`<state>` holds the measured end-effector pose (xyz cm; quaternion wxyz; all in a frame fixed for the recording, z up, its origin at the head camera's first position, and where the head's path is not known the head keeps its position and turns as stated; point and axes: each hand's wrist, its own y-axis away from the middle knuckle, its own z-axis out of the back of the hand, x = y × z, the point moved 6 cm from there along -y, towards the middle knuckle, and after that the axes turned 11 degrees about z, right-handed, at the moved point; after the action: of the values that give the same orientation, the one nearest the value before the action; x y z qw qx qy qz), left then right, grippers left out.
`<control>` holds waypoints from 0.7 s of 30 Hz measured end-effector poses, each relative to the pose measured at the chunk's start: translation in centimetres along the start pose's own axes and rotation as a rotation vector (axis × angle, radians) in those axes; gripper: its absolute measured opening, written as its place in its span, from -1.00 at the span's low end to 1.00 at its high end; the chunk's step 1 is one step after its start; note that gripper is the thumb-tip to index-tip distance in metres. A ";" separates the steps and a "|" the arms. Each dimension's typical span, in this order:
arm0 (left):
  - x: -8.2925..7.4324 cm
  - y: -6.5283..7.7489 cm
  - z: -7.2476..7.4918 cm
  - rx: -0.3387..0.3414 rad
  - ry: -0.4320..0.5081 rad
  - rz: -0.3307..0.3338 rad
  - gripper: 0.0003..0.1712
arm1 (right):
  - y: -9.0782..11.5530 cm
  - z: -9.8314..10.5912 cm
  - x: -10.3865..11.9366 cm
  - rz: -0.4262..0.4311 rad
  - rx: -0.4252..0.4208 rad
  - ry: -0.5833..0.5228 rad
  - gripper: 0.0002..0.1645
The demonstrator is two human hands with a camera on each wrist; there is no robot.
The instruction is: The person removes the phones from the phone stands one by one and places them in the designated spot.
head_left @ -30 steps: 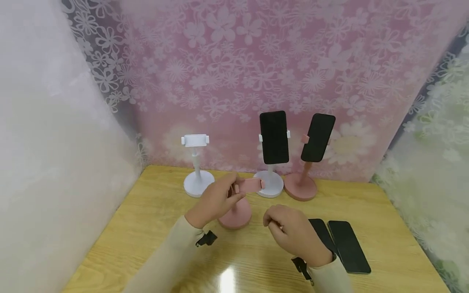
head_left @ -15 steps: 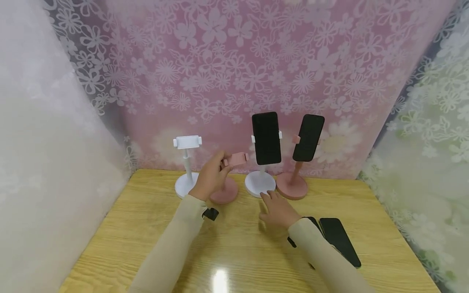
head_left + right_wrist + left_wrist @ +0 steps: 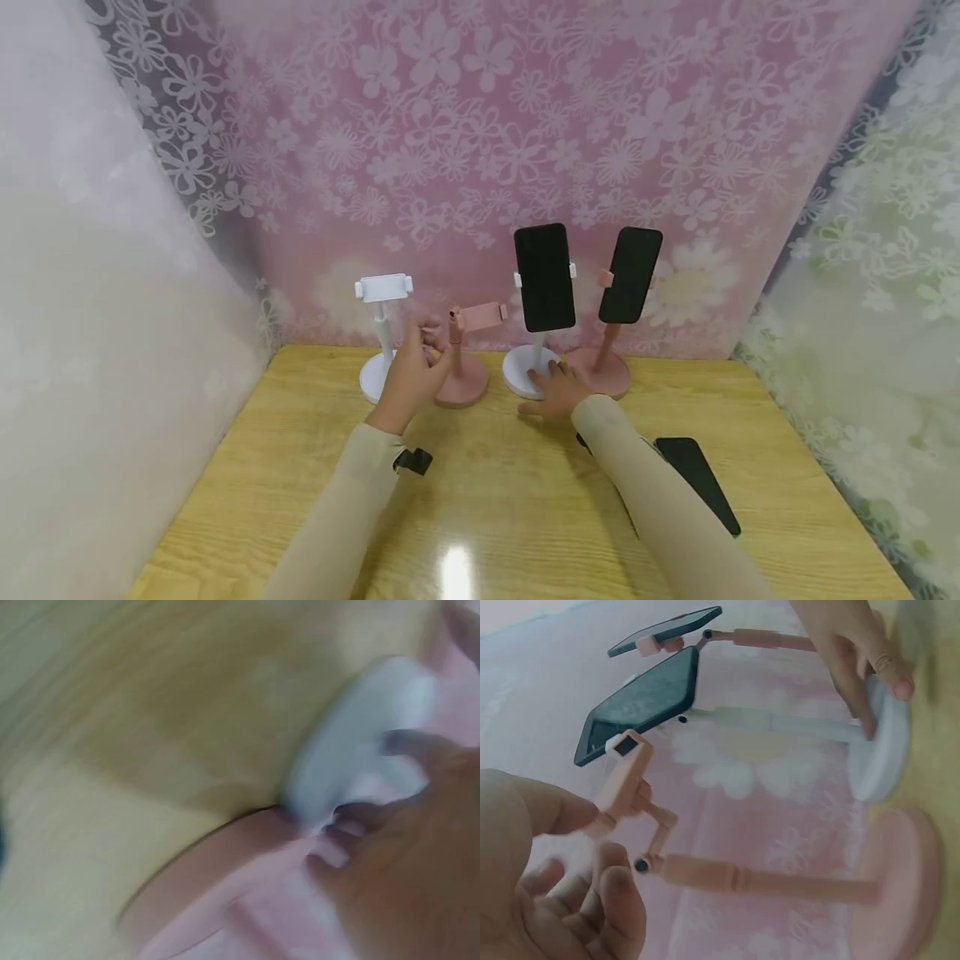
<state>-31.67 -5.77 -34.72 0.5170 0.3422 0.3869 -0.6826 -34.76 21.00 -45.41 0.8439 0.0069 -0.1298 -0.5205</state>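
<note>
My left hand [image 3: 414,371] is beside the empty pink phone stand [image 3: 459,375], fingers loosely bent. In the left wrist view, a fingertip lies right at the edge of its pink clamp [image 3: 626,780], with no grip around it. My right hand [image 3: 558,392] reaches over the round base of the white phone stand [image 3: 517,371], its fingers spread on the base. A black phone [image 3: 544,277] stands upright in that stand's clamp. In the blurred right wrist view, the right fingers overlap the white base [image 3: 360,727], close to the other pink base [image 3: 217,870].
An empty white phone stand [image 3: 384,288] is at the left. On the right, a second pink stand [image 3: 611,375] bears another black phone [image 3: 632,275]. One more phone [image 3: 697,483] lies flat on the wooden table [image 3: 300,467], partly under the right sleeve. A floral cloth [image 3: 450,167] hangs behind.
My left hand moved the pink stand back into the row beside the left white stand and let go of its clamp. My right hand reached forward from the front to the other white stand's base.
</note>
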 end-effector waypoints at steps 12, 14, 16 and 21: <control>6.3 5.0 -2.7 0.306 -0.187 0.041 -0.92 | -0.9 -1.0 -0.8 -0.033 0.069 0.033 0.08; 6.3 5.3 -3.2 0.307 -0.188 0.039 -0.92 | -1.1 -0.7 -0.5 -0.033 0.059 0.052 0.04; 6.2 5.5 -3.9 0.308 -0.192 0.026 -0.91 | -1.0 -0.3 -0.3 -0.042 0.042 0.056 0.00; 5.6 5.7 -6.1 0.276 -0.339 -0.023 -0.93 | -0.1 0.4 0.0 -0.075 0.031 0.021 -0.01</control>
<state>-27.02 -3.82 -43.40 0.5150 0.2856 0.2014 -0.7827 -34.90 20.98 -44.98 0.8249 0.0305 -0.1285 -0.5496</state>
